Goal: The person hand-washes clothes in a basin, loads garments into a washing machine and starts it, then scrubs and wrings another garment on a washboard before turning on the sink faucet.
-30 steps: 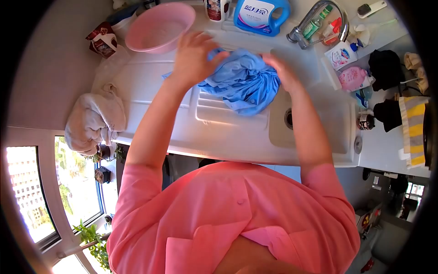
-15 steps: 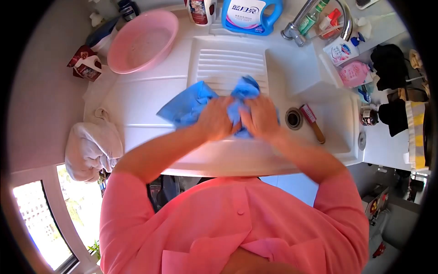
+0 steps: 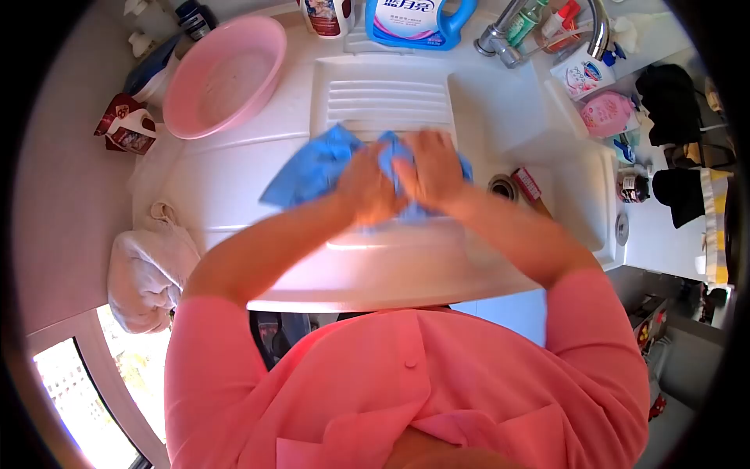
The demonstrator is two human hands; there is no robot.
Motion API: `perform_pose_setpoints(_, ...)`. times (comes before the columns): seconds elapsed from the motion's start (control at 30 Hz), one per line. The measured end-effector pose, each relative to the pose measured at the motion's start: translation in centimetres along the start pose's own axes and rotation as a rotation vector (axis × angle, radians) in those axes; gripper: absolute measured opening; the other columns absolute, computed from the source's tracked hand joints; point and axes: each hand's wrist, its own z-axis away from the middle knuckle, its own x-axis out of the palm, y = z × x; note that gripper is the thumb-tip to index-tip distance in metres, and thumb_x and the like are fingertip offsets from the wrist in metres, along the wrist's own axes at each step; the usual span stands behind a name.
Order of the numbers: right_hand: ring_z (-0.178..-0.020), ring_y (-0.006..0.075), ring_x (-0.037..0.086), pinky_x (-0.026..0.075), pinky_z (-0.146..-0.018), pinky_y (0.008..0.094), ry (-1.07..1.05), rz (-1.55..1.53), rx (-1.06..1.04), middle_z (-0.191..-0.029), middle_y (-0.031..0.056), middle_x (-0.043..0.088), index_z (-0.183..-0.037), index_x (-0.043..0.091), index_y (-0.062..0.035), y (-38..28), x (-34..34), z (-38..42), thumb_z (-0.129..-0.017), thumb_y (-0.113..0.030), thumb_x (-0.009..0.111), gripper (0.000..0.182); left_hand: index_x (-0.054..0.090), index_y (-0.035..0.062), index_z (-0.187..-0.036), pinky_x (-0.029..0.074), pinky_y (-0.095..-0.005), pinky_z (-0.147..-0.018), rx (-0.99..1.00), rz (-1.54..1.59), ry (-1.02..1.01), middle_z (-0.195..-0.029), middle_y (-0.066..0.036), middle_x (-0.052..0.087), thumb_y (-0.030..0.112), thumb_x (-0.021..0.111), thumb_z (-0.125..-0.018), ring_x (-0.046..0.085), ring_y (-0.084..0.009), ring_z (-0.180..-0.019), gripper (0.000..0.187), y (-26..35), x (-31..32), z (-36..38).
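Observation:
A crumpled blue cloth lies over the ridged washboard built into the white sink counter. My left hand is closed on the cloth's middle, its loose part fanning out to the left. Close beside it, my right hand grips the same cloth, with a bit of blue showing between the two hands and past the right one. Both hands are somewhat smeared by motion, and the fingertips are partly hidden in the folds.
A pink basin stands at the back left, a blue detergent bottle behind the washboard. On the right, a brush lies by the drain below the faucet. A light towel hangs at the left edge.
My right hand has moved up and slightly left on the cloth. The bunched blue piece that stuck up above the hands is now lower and mostly covered. The view has shifted slightly.

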Motion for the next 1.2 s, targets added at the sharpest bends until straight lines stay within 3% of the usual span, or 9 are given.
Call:
perform_pose_setpoints(0.13,-0.1,0.0301,0.049,0.035,-0.086,0.043,0.153,0.03,0.139,-0.101,0.0117,0.059,-0.104,0.057,-0.0076,3.9,1.9,-7.6,-0.086,-0.04,0.046,0.039,0.049,0.0055,-0.125,0.021,-0.0545,-0.104,-0.034,-0.371,-0.085,-0.133,-0.018,0.041,0.051,0.05,-0.078,0.026,-0.0374,-0.128,0.066,-3.9,-2.0,-6.7)
perform_pose_setpoints(0.23,-0.11,0.032,0.047,0.034,-0.092,0.0433,0.032,-0.044,0.182,-0.115,0.0143,0.056,-0.115,0.055,-0.0087,1.8,0.7,-5.6,-0.086,-0.044,0.044,0.047,0.052,0.0053,-0.124,0.01,-0.0632,-0.103,-0.19,-0.391,0.385,-0.143,-0.017,0.028,0.062,0.044,-0.078,0.01,-0.034,-0.136,0.074,-2.1,-1.5,-4.6)
perform_pose_setpoints(0.3,-0.12,0.0372,0.039,0.029,-0.098,0.0489,-0.184,0.079,-0.013,-0.135,0.0173,0.039,-0.131,0.042,-0.0117,-1.6,-2.3,-0.8,-0.084,-0.055,0.043,0.064,0.04,0.0156,-0.134,0.009,-0.0657,-0.101,-0.076,-0.259,-0.244,-0.146,-0.014,0.022,0.064,0.052,-0.072,0.008,-0.035,-0.136,0.079,1.2,-2.9,0.3)
perform_pose_setpoints(0.5,-0.111,0.0354,0.043,0.028,-0.095,0.0476,-0.013,0.018,0.074,-0.108,0.0147,0.053,-0.107,0.051,-0.0084,2.3,1.6,-3.2,-0.082,-0.042,0.051,0.042,0.048,0.0094,-0.128,0.011,-0.0567,-0.105,-0.018,-0.239,-0.062,-0.133,-0.018,0.04,0.056,0.052,-0.073,0.02,-0.0374,-0.131,0.072,-2.1,-1.1,-3.5)
perform_pose_setpoints(0.67,-0.112,0.0308,0.045,0.03,-0.096,0.0426,0.007,-0.316,0.31,-0.12,0.0118,0.053,-0.122,0.048,-0.013,1.0,0.1,-6.0,-0.084,-0.03,0.051,0.042,0.045,0.0045,-0.13,0.009,-0.06,-0.105,-0.216,-0.266,-0.008,-0.142,-0.021,0.028,0.061,0.044,-0.078,0.007,-0.0386,-0.135,0.076,-2.6,-1.0,-5.2)
perform_pose_setpoints(0.83,-0.119,0.0292,0.04,0.027,-0.097,0.049,-0.106,0.084,-0.095,-0.132,0.0044,0.043,-0.128,0.046,-0.0209,-5.2,-4.0,3.1,-0.082,-0.036,0.054,0.048,0.034,0.0087,-0.138,0.006,-0.0608,-0.106,0.161,-0.063,0.088,-0.144,-0.022,0.024,0.06,0.042,-0.08,0.009,-0.0422,-0.135,0.077,3.3,-0.2,3.9)
perform_pose_setpoints(0.97,-0.116,0.03,0.044,0.034,-0.095,0.0416,-0.109,-0.127,-0.06,-0.125,0.0122,0.049,-0.122,0.05,-0.0142,1.8,-0.3,-2.9,-0.085,-0.039,0.049,0.044,0.049,0.0096,-0.128,0.006,-0.0601,-0.106,-0.02,-0.401,-0.408,-0.134,-0.017,0.043,0.056,0.035,-0.084,0.019,-0.0423,-0.132,0.065,0.1,-2.1,-3.7)
perform_pose_setpoints(1.03,-0.113,0.0314,0.047,0.037,-0.093,0.0405,-0.072,-0.107,0.037,-0.121,0.0139,0.052,-0.121,0.05,-0.0129,2.9,0.0,-5.0,-0.085,-0.04,0.049,0.045,0.045,0.0089,-0.13,0.006,-0.0588,-0.107,-0.058,-0.234,0.005,-0.132,-0.016,0.045,0.061,0.039,-0.082,0.025,-0.037,-0.132,0.071,-1.3,-1.5,-4.9)
perform_pose_setpoints(1.2,-0.105,0.036,0.052,0.041,-0.089,0.0399,-0.141,-0.101,0.265,-0.111,0.018,0.057,-0.117,0.052,-0.0078,1.6,-3.3,-4.0,-0.084,-0.042,0.053,0.047,0.039,0.01,-0.134,0.01,-0.0579,-0.106,-0.232,-0.197,0.057,-0.131,-0.014,0.046,0.071,0.046,-0.074,0.028,-0.0303,-0.132,0.086,0.8,-4.6,-3.7)
